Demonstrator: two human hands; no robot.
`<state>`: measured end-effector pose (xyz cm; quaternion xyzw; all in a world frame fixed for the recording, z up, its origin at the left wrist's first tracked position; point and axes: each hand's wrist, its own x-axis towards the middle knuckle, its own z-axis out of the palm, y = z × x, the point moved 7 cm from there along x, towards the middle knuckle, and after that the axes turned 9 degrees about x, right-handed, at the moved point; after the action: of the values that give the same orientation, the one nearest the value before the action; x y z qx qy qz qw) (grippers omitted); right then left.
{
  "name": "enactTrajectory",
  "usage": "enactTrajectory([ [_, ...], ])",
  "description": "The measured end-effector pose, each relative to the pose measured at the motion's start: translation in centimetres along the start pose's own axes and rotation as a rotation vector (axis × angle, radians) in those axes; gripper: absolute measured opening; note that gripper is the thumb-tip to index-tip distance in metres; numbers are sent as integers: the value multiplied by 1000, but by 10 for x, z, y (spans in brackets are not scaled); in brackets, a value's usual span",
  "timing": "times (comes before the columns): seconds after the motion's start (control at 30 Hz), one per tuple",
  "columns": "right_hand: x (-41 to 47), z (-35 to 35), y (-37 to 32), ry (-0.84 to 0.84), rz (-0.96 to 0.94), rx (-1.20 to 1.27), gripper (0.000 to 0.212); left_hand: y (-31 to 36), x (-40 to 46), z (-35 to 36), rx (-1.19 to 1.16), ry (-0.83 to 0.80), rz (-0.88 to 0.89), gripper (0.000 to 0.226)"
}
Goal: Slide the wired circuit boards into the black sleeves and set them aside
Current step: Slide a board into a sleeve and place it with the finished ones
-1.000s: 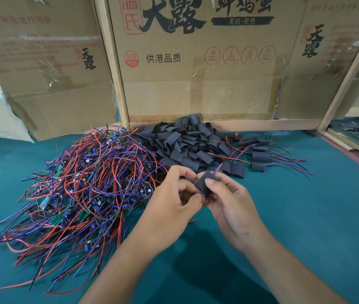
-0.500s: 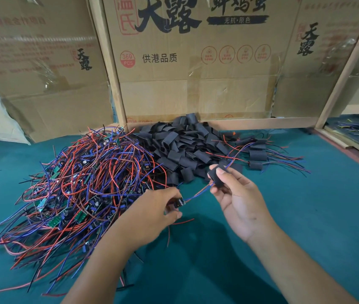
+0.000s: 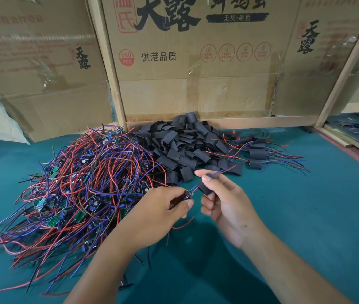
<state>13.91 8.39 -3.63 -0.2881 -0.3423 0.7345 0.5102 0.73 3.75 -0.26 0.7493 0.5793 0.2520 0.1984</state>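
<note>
Small blue wired circuit board point(image 3: 188, 194): pinched by left hand point(image 3: 159, 218); at its 2 o'clock, short black tubular sleeve point(image 3: 203, 188), wires threaded through, gripped by right hand point(image 3: 229, 207).

I have only one view, from the camera worn on the person's head. It looks forward and down at the green table point(image 3: 305, 216), from above and from the person's side. It is a wide-angle lens, so straight edges bend near the borders. The left hand point(image 3: 152, 213) and the right hand point(image 3: 229, 207) are close to the lens, near the middle, and both forearms enter from the bottom edge. Farther away, the cardboard boxes point(image 3: 196, 62) stand upright along the far edge of the table and close the view. There is no second view to share any part of the scene.
</note>
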Motion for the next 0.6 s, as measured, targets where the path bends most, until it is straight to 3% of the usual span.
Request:
enactTrajectory([
  [0.13, -1, 5, -1, -79, -12, 30, 27, -2, 2, 0, -105, 48, -4, 3],
  [0.23, -2, 11, -5, -208, -16, 53, 33, -3, 4, -3, -172, 100, -13, 13],
  [0.37, -4, 13, -16, -333, -22, 1, 33, -3, 3, -10, -227, 166, 31, 9],
  [0.6, -2, 9, -20, -296, -69, -46, 36, -4, 4, -15, -428, 223, 35, 12],
])
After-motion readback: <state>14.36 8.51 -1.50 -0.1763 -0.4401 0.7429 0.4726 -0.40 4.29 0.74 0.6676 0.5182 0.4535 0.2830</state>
